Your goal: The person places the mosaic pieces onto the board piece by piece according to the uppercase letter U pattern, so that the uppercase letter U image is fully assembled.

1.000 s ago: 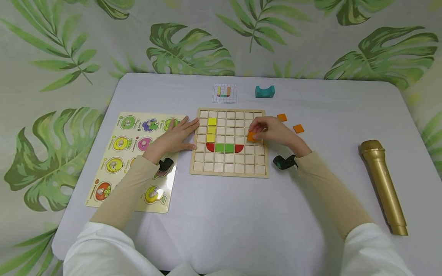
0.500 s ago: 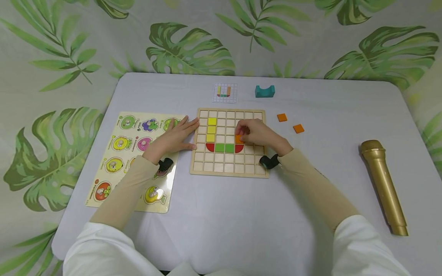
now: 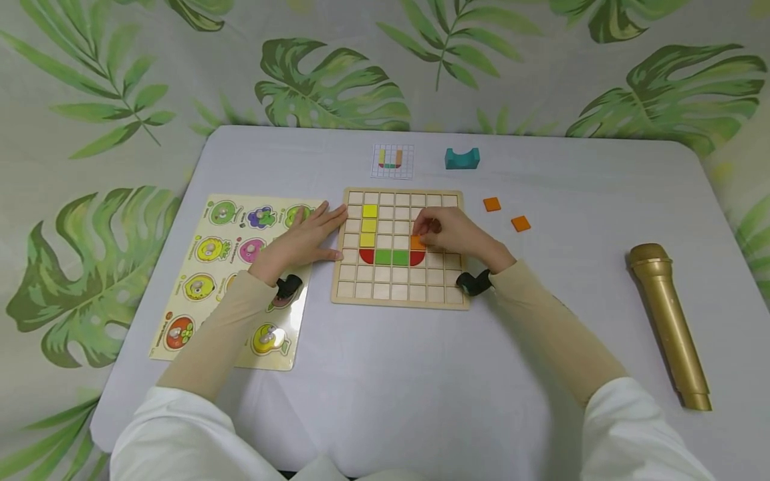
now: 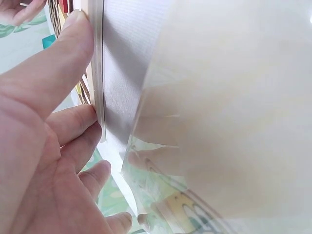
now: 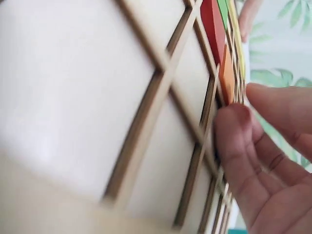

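The wooden grid board [image 3: 400, 304] bears a column of yellow square tiles [image 3: 369, 226], two green tiles [image 3: 391, 257] and a rounded red piece [image 3: 416, 258] at each end of the green row. Just above the right red piece, my right hand [image 3: 454, 234] pinches an orange square tile [image 3: 416, 243] at its cell. In the right wrist view the orange tile [image 5: 226, 75] sits low among the grid bars, thumb and fingertips at its near end. My left hand [image 3: 307, 239] lies with spread fingers against the board's left edge, its thumb [image 4: 73, 44] touching the rim.
Two loose orange tiles [image 3: 506, 214] lie right of the board. Behind it are a pattern card [image 3: 392, 162] and a teal arched block [image 3: 462, 160]. A fruit puzzle board [image 3: 240, 314] lies under the left forearm; a gold microphone [image 3: 670, 327] lies far right.
My right hand has carried the orange tile left from the board's right edge to the cell above the right red piece. My left hand has stayed in place.
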`<act>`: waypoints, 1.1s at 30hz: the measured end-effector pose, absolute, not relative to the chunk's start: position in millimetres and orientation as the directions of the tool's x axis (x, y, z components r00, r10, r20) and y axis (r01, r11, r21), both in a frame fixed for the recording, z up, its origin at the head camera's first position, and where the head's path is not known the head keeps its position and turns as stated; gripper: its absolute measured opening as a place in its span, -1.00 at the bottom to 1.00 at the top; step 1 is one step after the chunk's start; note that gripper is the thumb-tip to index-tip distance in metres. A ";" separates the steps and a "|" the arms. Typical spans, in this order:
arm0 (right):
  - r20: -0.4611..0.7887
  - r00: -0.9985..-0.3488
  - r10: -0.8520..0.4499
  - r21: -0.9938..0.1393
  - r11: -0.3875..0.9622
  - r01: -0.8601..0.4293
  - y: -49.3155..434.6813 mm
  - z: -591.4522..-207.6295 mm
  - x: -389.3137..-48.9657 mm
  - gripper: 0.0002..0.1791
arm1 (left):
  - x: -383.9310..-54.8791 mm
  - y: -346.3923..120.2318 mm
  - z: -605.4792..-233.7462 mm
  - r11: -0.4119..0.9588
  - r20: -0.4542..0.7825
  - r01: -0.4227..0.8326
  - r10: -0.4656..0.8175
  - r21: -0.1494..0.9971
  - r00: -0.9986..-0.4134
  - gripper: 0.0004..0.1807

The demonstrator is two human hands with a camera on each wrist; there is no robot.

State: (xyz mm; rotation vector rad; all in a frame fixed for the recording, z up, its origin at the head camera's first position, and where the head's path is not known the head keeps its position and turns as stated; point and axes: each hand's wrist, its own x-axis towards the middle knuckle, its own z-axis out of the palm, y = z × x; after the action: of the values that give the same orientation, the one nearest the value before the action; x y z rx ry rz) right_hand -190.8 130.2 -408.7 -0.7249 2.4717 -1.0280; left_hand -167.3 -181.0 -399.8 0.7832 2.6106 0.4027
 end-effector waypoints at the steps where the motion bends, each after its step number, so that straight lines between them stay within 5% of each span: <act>1: -0.137 -0.806 -0.576 -0.747 0.594 -0.298 133.4 -409.8 -191.5 -0.90 | -167.5 -181.2 -400.4 0.803 -0.277 0.465 0.575 0.373 -0.770 -0.07; 20: -0.134 -0.947 -0.293 -0.906 0.422 -0.003 241.6 -399.4 -193.2 -0.70 | -167.7 -181.0 -399.5 0.807 -0.284 0.459 0.569 0.370 -0.772 -0.07; 33: -0.047 -0.982 -0.181 -0.980 0.200 0.010 300.2 -402.2 -193.3 -0.75 | -167.1 -179.9 -398.5 0.811 -0.284 0.451 0.562 0.373 -0.777 -0.07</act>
State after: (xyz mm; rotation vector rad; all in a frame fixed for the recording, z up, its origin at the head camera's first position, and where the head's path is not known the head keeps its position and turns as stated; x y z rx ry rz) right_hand -193.3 300.2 -402.2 -0.1670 2.3115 -1.8891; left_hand -167.1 -179.9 -398.5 0.7623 2.6122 0.4019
